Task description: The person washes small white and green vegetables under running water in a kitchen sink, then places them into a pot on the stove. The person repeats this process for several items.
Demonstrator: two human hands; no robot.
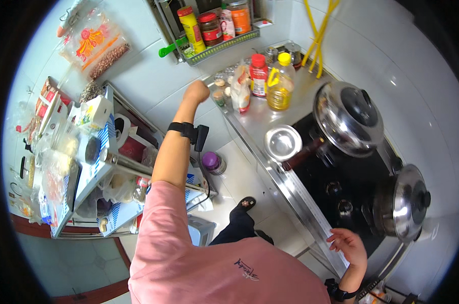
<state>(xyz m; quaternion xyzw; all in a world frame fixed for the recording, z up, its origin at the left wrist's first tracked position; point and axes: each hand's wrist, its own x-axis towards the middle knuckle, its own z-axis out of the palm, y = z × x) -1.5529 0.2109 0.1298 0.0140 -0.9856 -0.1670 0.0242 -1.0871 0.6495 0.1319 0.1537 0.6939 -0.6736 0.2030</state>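
Observation:
My left hand [196,91] is stretched forward beside the counter's far left corner, fingers curled and turned away. Whether it holds anything is hidden. Nearest to it stand small jars [218,97] and a white-and-red plastic bag [240,91]. My right hand [348,247] hovers at the front edge of the black gas hob [345,186], fingers apart and slightly bent, holding nothing. On the hob sit a lidded steel wok [349,117] and a lidded steel pot [406,205]. A small steel bowl [283,143] rests near the wok's wooden handle [302,154].
An oil bottle [281,85] and a red-capped bottle [258,76] stand at the counter's back. Left is a crowded shelf rack [100,161]. On the floor sits a purple-lidded jar [213,163]. A wall basket [222,47] holds jars; yellow tubes [317,41] hang in the corner.

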